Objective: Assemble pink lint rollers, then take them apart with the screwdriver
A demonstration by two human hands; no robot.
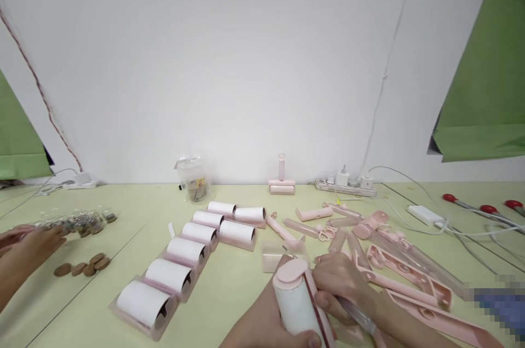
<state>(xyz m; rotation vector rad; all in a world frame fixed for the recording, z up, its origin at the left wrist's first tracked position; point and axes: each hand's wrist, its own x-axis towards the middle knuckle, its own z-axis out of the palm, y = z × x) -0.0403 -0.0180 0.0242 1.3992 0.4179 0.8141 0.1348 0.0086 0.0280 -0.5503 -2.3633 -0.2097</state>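
My left hand (270, 315) grips a lint roller head (297, 304), a white paper roll with a pink end cap and pink side cover, tilted near the table's front edge. My right hand (342, 285) is closed at its right side, fingers against the pink cover. In that hand is a slim tool with a clear handle (357, 316); a thin metal tip (289, 251) shows beyond the fingers, seemingly part of it. Behind my hands lies a pale pink translucent cover (274, 257). Pink handle parts (410, 277) are heaped to my right.
White rolls in pink covers (180, 252) stand in two rows left of centre. A finished lint roller (281, 181) leans at the wall near a power strip (346, 188). At left, another person's hands (36, 244) work by small wrapped items and brown discs (90, 266). Red-handled tools (488, 209) lie right.
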